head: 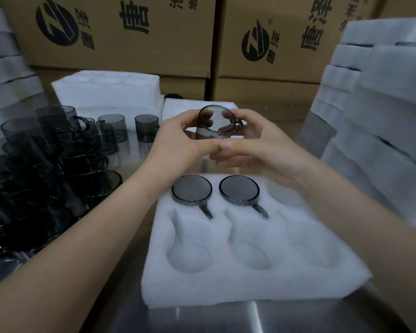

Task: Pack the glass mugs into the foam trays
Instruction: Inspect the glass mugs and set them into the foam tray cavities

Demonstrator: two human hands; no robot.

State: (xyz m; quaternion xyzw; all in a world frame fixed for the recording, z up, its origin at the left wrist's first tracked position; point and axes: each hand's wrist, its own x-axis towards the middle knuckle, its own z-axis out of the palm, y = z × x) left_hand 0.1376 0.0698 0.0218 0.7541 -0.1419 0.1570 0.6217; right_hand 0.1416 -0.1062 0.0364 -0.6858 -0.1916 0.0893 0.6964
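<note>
Fingers (190, 115) of the left hand (178, 138) curl over the far left side of a smoky glass mug (216, 123), and some fingertips show dark through its wall. The right hand (257, 145) closes on the other side, its fingers wrapped near the mug's handle (238, 126). The two thumbs meet below the glass and touch each other. Both hands thus grip this one mug, which is tilted so that a round end faces the camera. It is held in the air above the far edge of the foam tray (226, 284), not touching it. Both bare forearms reach in over the tray's near corners. The tray itself lies on a metal table (226, 318) and has two rows of three round pockets. In its far row, the left pocket holds a seated mug (192, 188) and the middle pocket holds a second seated mug (239, 188). Each shows only a round dark face, and each handle lies in a slot pointing toward the near row. The three near pockets are bare foam. Left of the tray crowds a cluster of loose mugs (58, 164), some upright and some lying over. Beyond the tray's far left corner sits another foam tray (106, 92). Right of the tray rises a tall stack of foam (382, 104). Behind everything stand printed cardboard boxes (120, 32).
</note>
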